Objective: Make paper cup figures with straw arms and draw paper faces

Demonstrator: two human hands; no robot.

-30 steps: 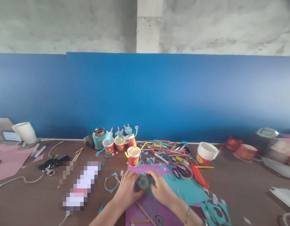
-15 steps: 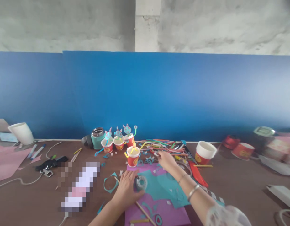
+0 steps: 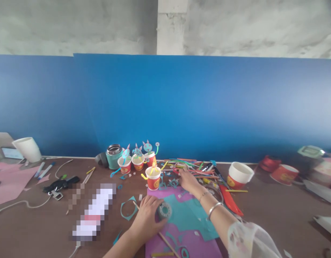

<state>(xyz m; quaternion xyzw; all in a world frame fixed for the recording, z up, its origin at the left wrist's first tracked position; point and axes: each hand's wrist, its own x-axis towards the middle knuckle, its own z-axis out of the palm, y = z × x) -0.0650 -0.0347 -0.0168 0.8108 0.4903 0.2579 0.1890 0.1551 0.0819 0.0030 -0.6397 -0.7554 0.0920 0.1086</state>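
Basically, the step in hand looks like a split job: L hand (image 3: 147,216) steadies the tape roll (image 3: 162,214) while R hand (image 3: 189,180) is out at the heap of coloured straws (image 3: 205,175). Nearest, a yellow straw piece (image 3: 162,254) and a thin stick (image 3: 168,243) lie toward the near edge of the purple sheet (image 3: 192,247); the stick runs on under L hand. A bit further off, the roll sits at the left edge of the teal sheet (image 3: 181,215), btwn L thumb and fingers, which curl round it in what looks like a light grasp. Past the purple sheet's far edge, R fingers point down at the heap's near-left edge; can't tell if they're pinching anything, as the hand hides it. Next move prob. calls for a fine pinch, since pieces there overlap, w/ L hand steady on the roll. Left of R hand, a cup w/ yellow straw arms (image 3: 154,183) stands upright; further back, three cups w/ paper faces (image 3: 139,166) stand nr the worktop's (image 3: 47,229) far edge, beside a teal flask (image 3: 113,162).
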